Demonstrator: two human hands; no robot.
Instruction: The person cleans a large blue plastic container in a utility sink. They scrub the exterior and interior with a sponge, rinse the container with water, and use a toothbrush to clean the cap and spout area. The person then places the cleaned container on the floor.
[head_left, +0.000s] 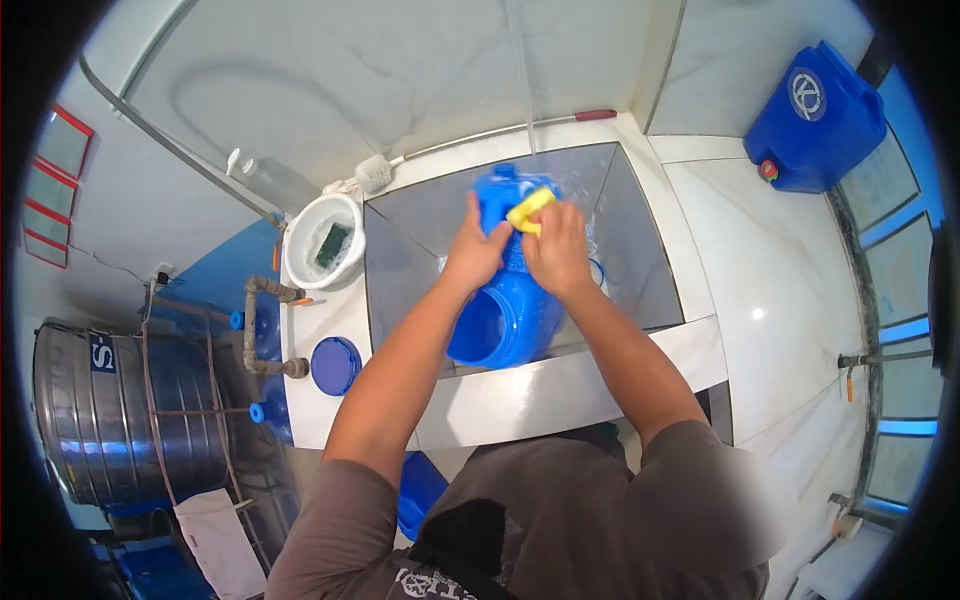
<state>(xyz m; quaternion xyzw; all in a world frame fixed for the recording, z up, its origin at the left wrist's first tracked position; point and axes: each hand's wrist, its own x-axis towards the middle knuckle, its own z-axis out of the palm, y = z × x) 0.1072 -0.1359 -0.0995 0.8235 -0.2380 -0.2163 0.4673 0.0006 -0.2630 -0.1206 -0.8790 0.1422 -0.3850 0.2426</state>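
Note:
A blue plastic water container (536, 315) lies tilted over the grey tiled sink (405, 247), its wide round mouth towards me. My left hand (474, 251) grips its upper left side, near the moulded handle. In my right hand (559, 251) is a yellow sponge (531, 210), pressed on the container's upper face and slightly blurred. Clear water splashes around the far end of the container. Left of the sink, a white plastic basin (292, 259) holds suds and a dark green scouring pad (332, 245). A round blue lid (335, 366) rests on the white tiled ledge.
Along the back ledge lies a long-handled brush (375, 174) with a red grip. A clear pump bottle (274, 180) stands behind the basin. Pipework (253, 322) rises at the ledge's left edge. A blue jerrycan (817, 120) with a red-capped tap stands on the right counter (780, 300).

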